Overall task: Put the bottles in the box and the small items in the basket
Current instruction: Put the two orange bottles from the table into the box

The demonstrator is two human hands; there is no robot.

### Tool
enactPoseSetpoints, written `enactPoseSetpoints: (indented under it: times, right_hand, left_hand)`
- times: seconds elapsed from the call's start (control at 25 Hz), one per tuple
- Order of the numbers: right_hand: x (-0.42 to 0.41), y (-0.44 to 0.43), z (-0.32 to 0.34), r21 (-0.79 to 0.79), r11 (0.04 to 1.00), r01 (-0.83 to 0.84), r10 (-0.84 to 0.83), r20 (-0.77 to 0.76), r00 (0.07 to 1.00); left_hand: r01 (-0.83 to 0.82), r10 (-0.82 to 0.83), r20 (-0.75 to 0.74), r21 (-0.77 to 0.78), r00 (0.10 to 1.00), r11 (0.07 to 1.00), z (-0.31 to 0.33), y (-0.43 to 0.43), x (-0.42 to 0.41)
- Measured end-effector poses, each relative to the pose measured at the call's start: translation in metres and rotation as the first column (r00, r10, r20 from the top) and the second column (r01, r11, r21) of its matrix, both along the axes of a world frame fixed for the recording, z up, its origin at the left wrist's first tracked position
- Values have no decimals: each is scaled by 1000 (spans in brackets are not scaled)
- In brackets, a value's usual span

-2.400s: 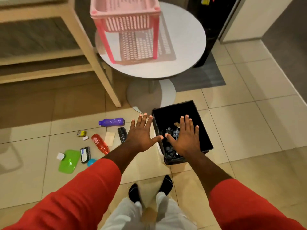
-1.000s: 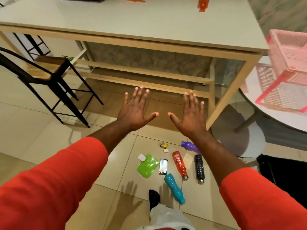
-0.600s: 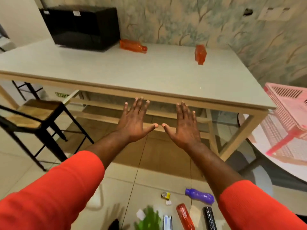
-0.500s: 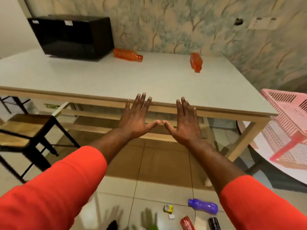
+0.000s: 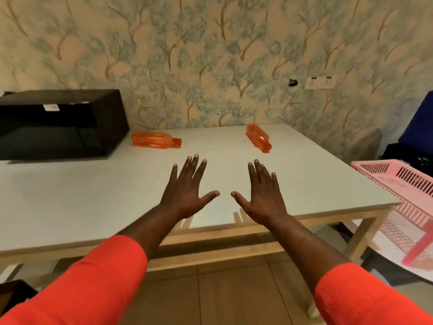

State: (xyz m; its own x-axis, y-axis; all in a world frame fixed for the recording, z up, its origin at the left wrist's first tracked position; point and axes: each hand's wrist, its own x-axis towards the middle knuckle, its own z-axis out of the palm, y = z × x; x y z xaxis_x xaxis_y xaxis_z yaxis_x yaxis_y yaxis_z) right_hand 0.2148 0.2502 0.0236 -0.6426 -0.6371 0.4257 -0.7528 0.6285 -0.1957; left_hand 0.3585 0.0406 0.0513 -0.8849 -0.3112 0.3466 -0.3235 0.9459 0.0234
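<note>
Starting point as far as we can judge: both hands empty, two orange bottles on the table not yet collected.

Our left hand (image 5: 185, 198) and right hand (image 5: 263, 200) hover palm-down over the near edge of the white table (image 5: 93, 195), fingers spread flat, gripping nothing. One orange bottle (image 5: 155, 140) lies on its side just beside the black microwave (image 5: 58, 124); the second orange bottle (image 5: 258, 137) lies on its side toward the far right, well apart from the first. We'd call both still outstanding. The pink basket (image 5: 403, 177) sits right of the table; only part of it shows and we see nothing inside that part. The box isn't in view, so we can't tell its contents.
</note>
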Motion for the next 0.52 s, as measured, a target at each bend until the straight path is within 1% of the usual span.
enactPoseSetpoints:
  times: [0.24,0.52]
  right_hand:
    - [-63,-97,0,-5,1000,-27,27,-12,1000]
    - [-159,-234,-22,13,987,-160,159,40,986]
  left_hand:
    - [12,-12,-11,-7,1000,1000,-11,-82,-66]
    - [-119,118,20,50,993,992,-38,-205,-148]
